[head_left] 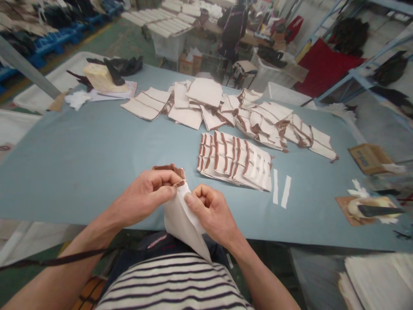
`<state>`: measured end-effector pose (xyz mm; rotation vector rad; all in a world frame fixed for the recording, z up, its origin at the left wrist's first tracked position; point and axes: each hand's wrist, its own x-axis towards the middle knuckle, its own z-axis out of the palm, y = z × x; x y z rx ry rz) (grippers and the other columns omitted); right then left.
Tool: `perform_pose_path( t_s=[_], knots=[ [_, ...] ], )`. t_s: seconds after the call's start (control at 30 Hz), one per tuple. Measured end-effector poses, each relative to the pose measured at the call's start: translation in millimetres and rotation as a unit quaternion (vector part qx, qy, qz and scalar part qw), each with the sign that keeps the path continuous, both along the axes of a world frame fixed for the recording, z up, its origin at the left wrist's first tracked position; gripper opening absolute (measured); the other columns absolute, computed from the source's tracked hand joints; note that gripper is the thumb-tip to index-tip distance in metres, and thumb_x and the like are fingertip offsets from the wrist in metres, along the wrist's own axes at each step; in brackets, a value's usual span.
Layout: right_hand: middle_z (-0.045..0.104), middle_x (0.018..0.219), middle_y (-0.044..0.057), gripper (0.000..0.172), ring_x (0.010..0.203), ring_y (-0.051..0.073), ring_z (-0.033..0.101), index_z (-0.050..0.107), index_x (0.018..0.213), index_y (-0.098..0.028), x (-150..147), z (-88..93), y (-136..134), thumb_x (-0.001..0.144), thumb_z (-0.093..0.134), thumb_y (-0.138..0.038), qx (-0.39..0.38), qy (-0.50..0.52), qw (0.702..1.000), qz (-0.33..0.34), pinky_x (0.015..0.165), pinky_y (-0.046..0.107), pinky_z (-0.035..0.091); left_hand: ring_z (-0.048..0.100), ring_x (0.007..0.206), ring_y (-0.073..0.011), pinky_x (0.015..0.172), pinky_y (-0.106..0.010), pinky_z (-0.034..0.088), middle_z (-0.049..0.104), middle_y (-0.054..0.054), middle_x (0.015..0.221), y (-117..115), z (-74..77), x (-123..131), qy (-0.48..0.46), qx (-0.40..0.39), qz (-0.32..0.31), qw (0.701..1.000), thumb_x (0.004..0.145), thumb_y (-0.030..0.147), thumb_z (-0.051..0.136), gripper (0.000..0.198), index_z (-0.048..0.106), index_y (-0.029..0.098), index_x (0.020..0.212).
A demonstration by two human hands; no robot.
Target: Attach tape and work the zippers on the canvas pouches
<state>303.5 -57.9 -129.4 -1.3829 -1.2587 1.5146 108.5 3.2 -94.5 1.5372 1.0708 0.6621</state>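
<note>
Blue-green worktable (pixel 80 150) spans the work area, with a loose pile of cream pieces (pixel 204 92) along its far side and a fanned stack (pixel 232 159) nearer the operator. Two white strips (pixel 285 192) lie just right of the stack. The fabric piece (pixel 179 217) is at the near table edge, its lower corner hanging past the edge in front of a striped shirt (pixel 174 284). Left hand (pixel 151 193): thumb and fingers pinched on the brown-trimmed top. Right hand (pixel 211 209): thumb pressed against curled fingers, gripping the white side.

Caution: unequal pull between the two pinches could skew or crease the upper edge. The unsupported corner could swing or catch on the shirt if either grip slackens.

Appearance: cream-white, flat-sided, apparently soft cloth; brown trim at the top, folded and partly covered by the fingers. Whether the bright band beneath the right thumb is a separate strip cannot be determined.
</note>
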Motion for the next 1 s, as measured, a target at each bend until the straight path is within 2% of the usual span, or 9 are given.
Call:
perform_pose_path(
  t_s=[0.17,0.33,0.5,0.6,0.67,0.73,0.83,0.9,1.0],
  knots=[
    [0.039,0.055,-0.01,0.046,0.05,0.008,0.029,0.048,0.075,-0.024,-10,-1.8,-10,0.093,0.067,-0.061,0.002,0.004,1.0,-0.016,0.045,0.021,0.023,0.054,0.064,-0.0159,0.057,-0.023,0.041,0.065,0.0,0.07,-9,-5.2,2,0.003,-0.048,-0.02,0.999,0.082,0.044,0.071,0.027,0.072,0.019,0.075],
    [0.042,0.053,-0.011,0.038,0.049,0.009,0.033,0.05,0.077,-0.024,-6,4.2,-25,0.093,0.067,-0.054,-0.037,-0.043,0.998,-0.014,0.047,0.021,0.025,0.048,0.06,-0.0132,0.054,-0.022,0.037,0.059,0.003,0.066,-17,-9.6,7,0.017,0.005,0.037,0.999,0.086,0.043,0.068,0.028,0.067,0.019,0.07],
    [0.039,0.056,-0.009,0.037,0.053,0.01,0.035,0.045,0.072,-0.024,2,10.3,-55,0.1,0.059,-0.044,-0.062,-0.096,0.992,0.059,0.05,0.022,0.026,0.053,0.063,-0.0151,0.06,-0.024,0.043,0.064,0.001,0.069,-14,-12.8,4,0.031,0.062,0.093,0.993,0.086,0.039,0.07,0.023,0.071,0.02,0.075],
    [0.037,0.058,-0.008,0.04,0.055,0.01,0.036,0.042,0.067,-0.023,15,4.1,-71,0.101,0.058,-0.035,-0.041,-0.14,0.982,0.117,0.052,0.024,0.024,0.054,0.064,-0.0149,0.06,-0.024,0.045,0.066,0.0,0.071,-9,-9.4,2,0.013,0.059,0.08,0.995,0.086,0.038,0.07,0.023,0.072,0.019,0.074],
    [0.046,0.055,-0.007,0.035,0.053,0.01,0.043,0.05,0.065,-0.022,31,2.2,-73,0.097,0.064,-0.027,-0.022,-0.194,0.969,0.155,0.052,0.025,0.025,0.055,0.064,-0.0147,0.059,-0.024,0.045,0.068,-0.001,0.072,-7,-3.2,0,-0.005,0.046,0.058,0.997,0.086,0.038,0.071,0.023,0.073,0.018,0.075],
    [0.061,0.057,-0.006,0.022,0.053,0.012,0.054,0.064,0.072,-0.022,49,6.1,-67,0.092,0.07,-0.023,0.02,-0.256,0.959,0.121,0.054,0.025,0.033,0.059,0.066,-0.0156,0.059,-0.023,0.046,0.071,-0.002,0.076,-6,5.3,-3,-0.012,0.033,0.037,0.999,0.087,0.039,0.072,0.024,0.074,0.017,0.076],
    [0.078,0.076,0.0,0.004,0.068,0.018,0.073,0.074,0.094,-0.023,65,22.2,-46,0.092,0.074,-0.027,0.166,-0.27,0.948,-0.028,0.067,0.028,0.054,0.061,0.067,-0.0163,0.057,-0.022,0.045,0.072,-0.003,0.077,-5,19.7,-5,0.0,0.017,-0.013,1.0,0.09,0.042,0.072,0.028,0.075,0.017,0.077],
    [0.083,0.092,0.004,0.016,0.084,0.022,0.078,0.073,0.106,-0.023,64,34.7,-27,0.092,0.076,-0.031,0.298,-0.219,0.926,-0.073,0.08,0.033,0.062,0.058,0.061,-0.0136,0.053,-0.02,0.042,0.068,0.0,0.07,-5,29.0,-4,0.013,0.021,-0.062,0.998,0.091,0.04,0.071,0.027,0.076,0.017,0.078],
    [0.081,0.113,0.009,0.033,0.105,0.026,0.078,0.069,0.12,-0.022,48,46.4,4,0.094,0.077,-0.041,0.44,-0.132,0.888,-0.021,0.094,0.039,0.063,0.055,0.057,-0.0109,0.051,-0.017,0.042,0.066,0.003,0.065,-6,40.6,1,0.032,0.057,-0.119,0.991,0.092,0.032,0.068,0.021,0.076,0.017,0.079]
  ],
)
